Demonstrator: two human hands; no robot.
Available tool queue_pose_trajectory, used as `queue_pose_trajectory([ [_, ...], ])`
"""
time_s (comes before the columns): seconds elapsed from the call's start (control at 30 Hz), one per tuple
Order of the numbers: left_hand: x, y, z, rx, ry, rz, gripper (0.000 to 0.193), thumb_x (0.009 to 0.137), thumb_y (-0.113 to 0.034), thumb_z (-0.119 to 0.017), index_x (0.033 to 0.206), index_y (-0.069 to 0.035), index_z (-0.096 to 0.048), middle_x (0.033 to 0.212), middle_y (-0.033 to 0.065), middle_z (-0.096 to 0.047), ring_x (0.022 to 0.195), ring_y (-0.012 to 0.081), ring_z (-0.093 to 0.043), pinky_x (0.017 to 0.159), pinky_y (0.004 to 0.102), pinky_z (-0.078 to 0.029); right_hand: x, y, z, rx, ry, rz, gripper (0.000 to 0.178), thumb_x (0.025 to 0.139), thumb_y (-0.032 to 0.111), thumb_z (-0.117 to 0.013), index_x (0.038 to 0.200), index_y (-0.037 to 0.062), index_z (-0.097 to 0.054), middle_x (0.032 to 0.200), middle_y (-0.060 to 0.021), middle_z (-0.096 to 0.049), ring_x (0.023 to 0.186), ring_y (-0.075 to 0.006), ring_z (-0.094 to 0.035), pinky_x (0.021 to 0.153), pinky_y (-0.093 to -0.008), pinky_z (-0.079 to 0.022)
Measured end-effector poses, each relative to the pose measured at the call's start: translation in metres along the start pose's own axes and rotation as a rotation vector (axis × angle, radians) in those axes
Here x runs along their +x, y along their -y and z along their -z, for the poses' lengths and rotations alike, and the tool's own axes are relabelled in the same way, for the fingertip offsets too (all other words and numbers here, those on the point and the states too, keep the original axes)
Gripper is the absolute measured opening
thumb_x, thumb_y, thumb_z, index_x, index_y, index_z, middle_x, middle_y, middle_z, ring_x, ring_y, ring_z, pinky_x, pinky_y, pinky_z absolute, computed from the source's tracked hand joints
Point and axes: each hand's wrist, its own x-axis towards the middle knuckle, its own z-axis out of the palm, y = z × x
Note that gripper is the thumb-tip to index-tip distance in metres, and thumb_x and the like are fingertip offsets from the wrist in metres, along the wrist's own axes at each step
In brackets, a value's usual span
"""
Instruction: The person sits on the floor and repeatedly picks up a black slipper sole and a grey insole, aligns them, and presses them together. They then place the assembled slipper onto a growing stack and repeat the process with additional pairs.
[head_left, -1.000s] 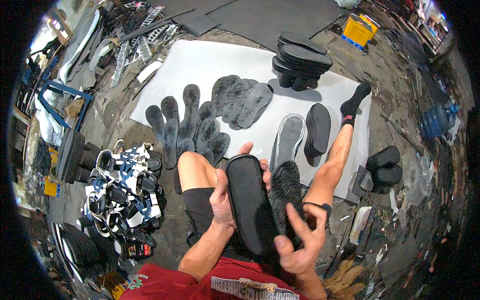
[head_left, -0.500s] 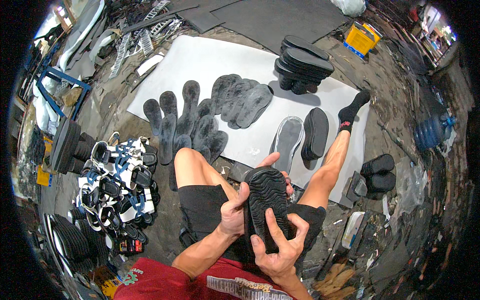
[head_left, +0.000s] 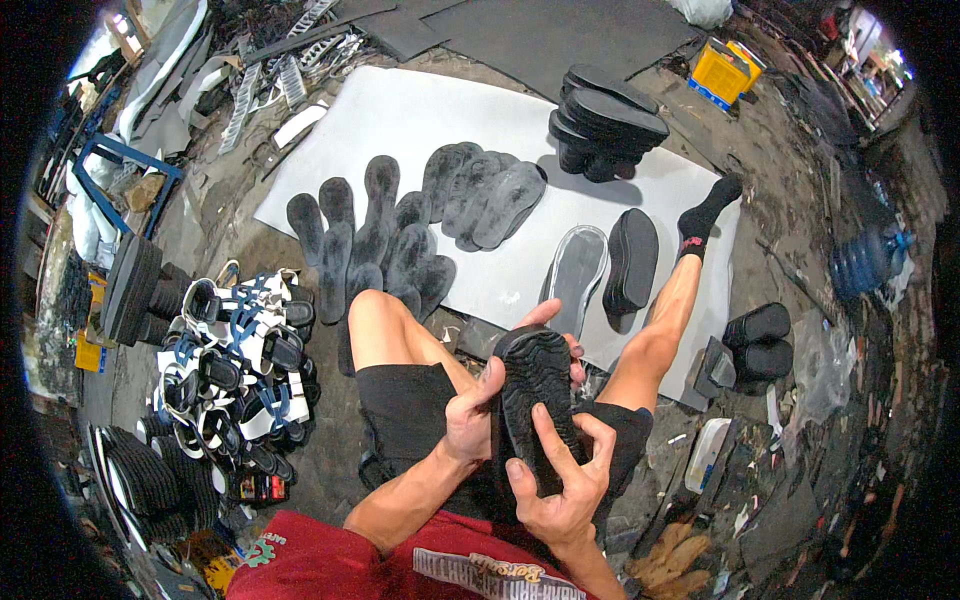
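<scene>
Above my lap I hold a black shoe sole with a wavy tread facing up. My left hand grips its left side, thumb along the edge and fingers wrapped behind, their tips showing at the far right edge. My right hand holds the heel end, its index finger laid on the tread and its thumb at the lower left. Past the sole, a grey insole with a pale rim lies on the white sheet, beside a stacked pair of black soles.
Several dark insoles spread over the sheet's left part, with a tall pile of black soles at the far right. Strappy sandals heap up at left. Yellow containers, a blue water bottle and more black soles stand right.
The sole has tilted a little and shifted slightly right in my hands. My right hand has moved a little with it, keeping its index finger on the tread.
</scene>
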Motion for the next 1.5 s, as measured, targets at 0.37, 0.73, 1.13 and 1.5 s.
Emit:
queue_pose_trajectory([
  [0.37, 0.006, 0.002, 0.006, 0.129, -0.115, -0.005, 0.066, 0.096, -0.032, -0.065, 0.151, -0.012, -0.036, 0.116, 0.0141, -0.057, 0.098, 0.0236, -0.063, 0.094, 0.0412, -0.054, 0.003, -0.01, -0.003, -0.002, 0.121, -0.002, 0.073, 0.076, 0.039, -0.094, 0.143, 0.016, -0.074, 0.124, -0.0251, -0.058, 0.115, -0.0408, -0.062, 0.093, -0.0463, -0.058],
  [0.73, 0.017, -0.028, 0.011, 0.148, -0.043, -0.373, 0.063, 0.088, -0.047, -0.069, 0.134, -0.008, -0.054, 0.122, 0.0181, -0.058, 0.121, 0.038, -0.057, 0.111, 0.0552, -0.042, -0.022, -0.081, 0.014, 1.233, -0.07, -0.898, 0.057, 0.1, 0.008, -0.074, 0.15, 0.0015, -0.049, 0.125, -0.0118, -0.072, 0.111, -0.0191, -0.07, 0.095, -0.0331, -0.058],
  [1.13, -0.038, 0.033, 0.031, -0.375, 0.102, 1.018, 0.074, 0.111, -0.05, -0.044, 0.17, -0.009, -0.026, 0.167, 0.0257, -0.042, 0.136, 0.041, -0.06, 0.111, 0.0597, -0.052, 0.014, -0.124, 0.096, 0.71, -0.202, -0.419, 0.017, 0.102, 0.012, -0.075, 0.113, -0.0007, -0.075, 0.103, -0.0025, -0.077, 0.093, -0.0106, -0.068, 0.087, -0.0283, -0.054],
  [1.5, -0.052, 0.047, 0.02, 0.073, 0.025, 1.059, 0.081, 0.109, -0.067, -0.043, 0.149, 0.004, -0.05, 0.128, 0.0183, -0.068, 0.105, 0.0262, -0.07, 0.089, 0.0393, -0.059, 0.018, -0.093, 0.095, 0.208, -0.333, -0.377, 0.022, 0.09, 0.007, -0.086, 0.108, -0.0027, -0.077, 0.1, -0.0091, -0.075, 0.095, -0.0175, -0.069, 0.089, -0.0313, -0.053],
])
